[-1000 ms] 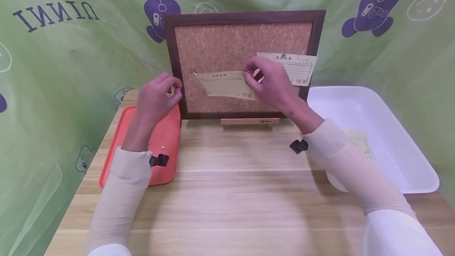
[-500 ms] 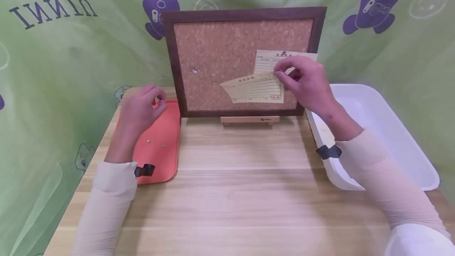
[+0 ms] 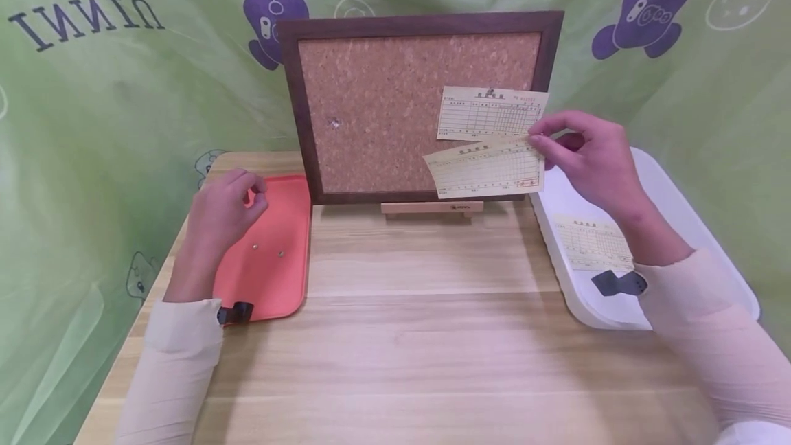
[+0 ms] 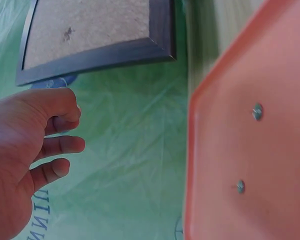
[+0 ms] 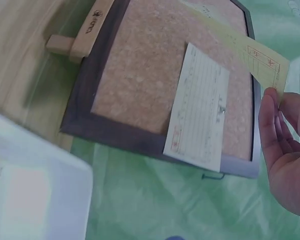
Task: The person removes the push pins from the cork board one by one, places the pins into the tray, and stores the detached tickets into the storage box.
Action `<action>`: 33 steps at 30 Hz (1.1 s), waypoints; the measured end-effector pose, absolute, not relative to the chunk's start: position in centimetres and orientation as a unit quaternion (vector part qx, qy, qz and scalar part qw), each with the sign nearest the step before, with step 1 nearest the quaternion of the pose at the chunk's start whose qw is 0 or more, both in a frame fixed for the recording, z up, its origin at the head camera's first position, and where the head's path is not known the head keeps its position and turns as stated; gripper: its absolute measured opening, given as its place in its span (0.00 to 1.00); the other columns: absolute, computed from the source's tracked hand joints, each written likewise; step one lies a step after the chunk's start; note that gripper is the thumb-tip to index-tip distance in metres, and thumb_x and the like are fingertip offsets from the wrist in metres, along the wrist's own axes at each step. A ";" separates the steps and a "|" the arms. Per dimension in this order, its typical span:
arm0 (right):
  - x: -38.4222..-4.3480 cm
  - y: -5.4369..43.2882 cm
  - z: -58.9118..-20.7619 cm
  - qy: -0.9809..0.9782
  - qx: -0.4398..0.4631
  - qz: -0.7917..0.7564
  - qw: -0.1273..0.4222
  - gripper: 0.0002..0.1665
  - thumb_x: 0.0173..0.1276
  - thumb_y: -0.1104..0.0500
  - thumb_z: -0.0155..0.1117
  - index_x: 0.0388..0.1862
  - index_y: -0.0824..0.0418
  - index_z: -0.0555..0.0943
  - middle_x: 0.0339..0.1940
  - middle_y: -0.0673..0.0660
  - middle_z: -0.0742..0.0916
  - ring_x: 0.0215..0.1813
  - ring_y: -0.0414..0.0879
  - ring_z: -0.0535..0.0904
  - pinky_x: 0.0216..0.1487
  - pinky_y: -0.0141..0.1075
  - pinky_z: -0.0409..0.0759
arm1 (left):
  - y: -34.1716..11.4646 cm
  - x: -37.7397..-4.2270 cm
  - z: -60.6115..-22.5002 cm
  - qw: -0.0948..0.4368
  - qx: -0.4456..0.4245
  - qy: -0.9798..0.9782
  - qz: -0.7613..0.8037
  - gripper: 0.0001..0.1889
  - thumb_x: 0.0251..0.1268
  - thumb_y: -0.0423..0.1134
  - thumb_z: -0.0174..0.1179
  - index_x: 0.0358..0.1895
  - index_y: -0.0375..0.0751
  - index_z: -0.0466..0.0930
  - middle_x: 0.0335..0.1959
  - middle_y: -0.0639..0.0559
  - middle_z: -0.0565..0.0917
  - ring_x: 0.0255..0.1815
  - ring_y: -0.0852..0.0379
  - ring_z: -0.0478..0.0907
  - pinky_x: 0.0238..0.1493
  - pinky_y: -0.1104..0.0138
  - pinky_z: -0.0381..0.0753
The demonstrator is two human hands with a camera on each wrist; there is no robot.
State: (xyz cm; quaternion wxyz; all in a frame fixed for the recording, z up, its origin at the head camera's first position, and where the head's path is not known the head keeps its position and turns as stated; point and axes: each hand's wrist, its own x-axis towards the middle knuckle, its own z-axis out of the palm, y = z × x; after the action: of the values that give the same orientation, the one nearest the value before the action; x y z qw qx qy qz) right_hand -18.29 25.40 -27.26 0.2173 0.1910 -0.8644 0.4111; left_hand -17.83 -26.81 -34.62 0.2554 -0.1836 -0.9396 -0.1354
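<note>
My right hand [image 3: 590, 156] pinches the upper right corner of a yellowish receipt slip [image 3: 488, 169]. This slip hangs slightly bent in front of the cork board [image 3: 377, 101]. In the right wrist view its near end [image 5: 265, 62] rises from thumb and finger. Another receipt slip [image 3: 472, 115] is fixed on the board's right side by a metal thumbtack [image 5: 221, 110]. My left hand [image 3: 222, 218] hovers over the red tray [image 3: 287, 211], fingers curled; whether anything tiny sits between thumb and forefinger is hidden. Two thumbtacks [image 4: 257, 112] lie in the tray.
A white plastic tub [image 3: 680, 211] stands right of the board with a receipt slip [image 3: 590, 242] in it. The board leans on a wooden stand [image 3: 432, 207] on the wooden table [image 3: 420, 335]. A green printed cloth [image 3: 154, 88] hangs behind. The cork has a small mark [image 3: 334, 122].
My right hand has carried the receipt slip rightward and down, away from the cork board's middle. My left hand has moved left and down, from beside the board's frame to over the red tray.
</note>
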 end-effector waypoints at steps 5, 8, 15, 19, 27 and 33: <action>-17.6 27.3 -27.8 -0.881 0.152 0.401 0.199 0.08 0.70 0.65 0.71 0.46 0.64 0.87 0.30 0.46 0.86 0.24 0.36 0.80 0.26 0.24 0.71 | -27.9 -17.4 -35.2 0.208 -0.149 -0.957 -0.134 0.05 0.61 0.25 0.62 0.36 0.38 0.81 0.32 0.43 0.80 0.29 0.46 0.76 0.27 0.55 0.73; -17.2 28.8 -28.3 -0.887 0.130 0.402 0.185 0.09 0.71 0.63 0.70 0.47 0.65 0.87 0.30 0.46 0.86 0.25 0.35 0.80 0.28 0.24 0.71 | -28.7 -17.4 -35.6 0.161 -0.120 -0.971 -0.132 0.03 0.62 0.27 0.62 0.37 0.37 0.81 0.33 0.42 0.80 0.30 0.46 0.75 0.27 0.54 0.73; -16.7 32.0 -29.4 -0.881 0.101 0.431 0.169 0.09 0.71 0.65 0.69 0.47 0.69 0.85 0.36 0.40 0.86 0.25 0.34 0.82 0.33 0.21 0.76 | -30.9 -17.5 -36.8 0.087 -0.085 -0.982 -0.143 0.03 0.64 0.30 0.63 0.39 0.36 0.81 0.35 0.41 0.82 0.30 0.45 0.75 0.28 0.52 0.73; -16.2 33.4 -29.9 -0.884 0.082 0.432 0.161 0.09 0.71 0.65 0.69 0.47 0.68 0.85 0.36 0.38 0.86 0.25 0.33 0.82 0.33 0.20 0.77 | -31.7 -17.6 -37.4 0.064 -0.069 -0.983 -0.156 0.03 0.65 0.30 0.63 0.40 0.36 0.81 0.35 0.41 0.82 0.32 0.44 0.75 0.31 0.51 0.74; -14.9 36.5 -31.1 -0.906 0.034 0.406 0.116 0.12 0.73 0.61 0.68 0.48 0.69 0.83 0.34 0.34 0.85 0.25 0.33 0.83 0.31 0.21 0.77 | -32.6 -18.0 -38.4 0.020 -0.073 -0.986 -0.151 0.01 0.65 0.30 0.61 0.36 0.36 0.80 0.33 0.43 0.80 0.33 0.44 0.74 0.34 0.51 0.73; -14.4 38.3 -31.5 -0.924 0.009 0.373 0.085 0.14 0.74 0.58 0.68 0.48 0.69 0.83 0.31 0.33 0.84 0.25 0.34 0.83 0.31 0.22 0.74 | -32.9 -18.0 -39.3 -0.005 -0.072 -0.986 -0.148 0.01 0.65 0.31 0.60 0.35 0.37 0.79 0.31 0.44 0.79 0.33 0.44 0.73 0.35 0.52 0.71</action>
State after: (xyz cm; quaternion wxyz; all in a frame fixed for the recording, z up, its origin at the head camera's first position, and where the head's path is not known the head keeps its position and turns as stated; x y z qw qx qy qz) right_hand -14.39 38.33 -31.49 0.0852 0.0085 -0.9237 0.3733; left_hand -18.05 -32.92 -39.26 -0.0049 -0.0725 -0.9863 -0.1481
